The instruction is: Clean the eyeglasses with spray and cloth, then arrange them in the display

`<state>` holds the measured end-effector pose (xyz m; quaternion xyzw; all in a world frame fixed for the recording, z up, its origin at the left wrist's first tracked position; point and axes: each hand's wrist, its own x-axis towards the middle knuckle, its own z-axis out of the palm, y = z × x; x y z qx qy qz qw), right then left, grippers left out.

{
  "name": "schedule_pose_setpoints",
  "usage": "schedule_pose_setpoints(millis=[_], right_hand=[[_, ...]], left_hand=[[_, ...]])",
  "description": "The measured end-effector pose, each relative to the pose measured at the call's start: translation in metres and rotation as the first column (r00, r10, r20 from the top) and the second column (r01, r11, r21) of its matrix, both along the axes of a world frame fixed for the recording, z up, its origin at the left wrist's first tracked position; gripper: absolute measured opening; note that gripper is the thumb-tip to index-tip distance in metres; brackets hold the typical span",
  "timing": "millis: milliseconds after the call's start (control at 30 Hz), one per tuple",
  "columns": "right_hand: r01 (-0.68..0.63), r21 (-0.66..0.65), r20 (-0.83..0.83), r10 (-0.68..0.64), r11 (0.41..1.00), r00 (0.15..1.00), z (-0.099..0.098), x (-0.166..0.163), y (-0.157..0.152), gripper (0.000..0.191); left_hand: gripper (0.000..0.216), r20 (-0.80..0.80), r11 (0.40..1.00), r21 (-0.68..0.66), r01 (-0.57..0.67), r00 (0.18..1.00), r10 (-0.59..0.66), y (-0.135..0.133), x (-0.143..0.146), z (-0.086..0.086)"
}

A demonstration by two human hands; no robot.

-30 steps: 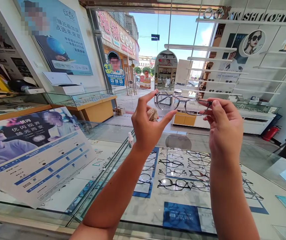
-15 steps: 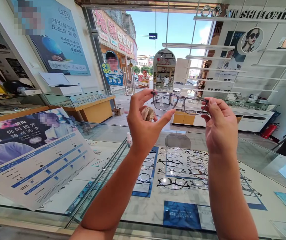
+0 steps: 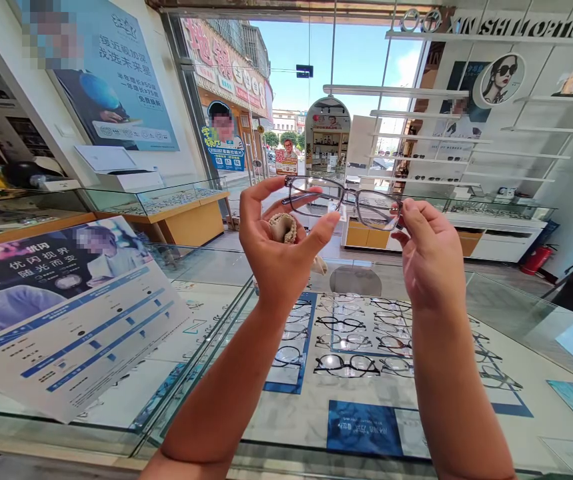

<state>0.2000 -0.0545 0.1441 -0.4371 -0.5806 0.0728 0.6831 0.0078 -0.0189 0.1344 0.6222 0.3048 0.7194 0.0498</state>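
Head view. The eyeglasses [image 3: 343, 200] are held level at far centre, high above the glass counter [image 3: 516, 347] and its rows of display frames [image 3: 349, 365].

- **Left hand [image 3: 276, 253]:** the curled fingers clamp a beige cloth [image 3: 285, 228] in the palm. Thumb and forefinger bracket the left lens; firm contact cannot be confirmed.
- **Right hand [image 3: 429, 257]:** it pinches the right end of the frame.

Judgement: the cloth is off the lenses, and whether they are clean cannot be determined.
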Motion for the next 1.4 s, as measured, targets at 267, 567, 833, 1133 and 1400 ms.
schedule_pose_setpoints(millis=[267, 567, 833, 1133, 1400], right_hand=[[-0.007, -0.015, 0.012, 0.008, 1.0, 1.0, 0.002, -0.004, -0.006, 0.041], [-0.145, 0.225, 0.19, 0.103, 0.964, 0.976, -0.001, -0.017, -0.009, 0.023], [-0.054, 0.453, 0.424, -0.162, 0.89, 0.891, -0.005, -0.024, -0.002, 0.017], [-0.076, 0.525, 0.466, -0.211, 0.848, 0.859, -0.006, -0.021, 0.0, 0.013], [0.024, 0.483, 0.307, -0.195, 0.875, 0.932, -0.011, -0.022, 0.0, 0.01]], left_hand=[[0.085, 0.026, 0.996, -0.06, 0.069, 0.997, -0.068, 0.011, 0.0, 0.0], [0.061, 0.549, 0.489, -0.25, 0.836, 0.538, -0.639, 0.023, -0.007, 0.012], [0.037, 0.804, -0.148, -0.236, 0.96, 0.108, -0.585, 0.023, -0.006, 0.01], [0.036, 0.844, -0.299, -0.269, 0.915, 0.074, -0.531, 0.024, -0.01, 0.006], [0.06, 0.297, 0.307, -0.702, 0.643, 0.655, -0.694, 0.022, -0.02, 0.015]])
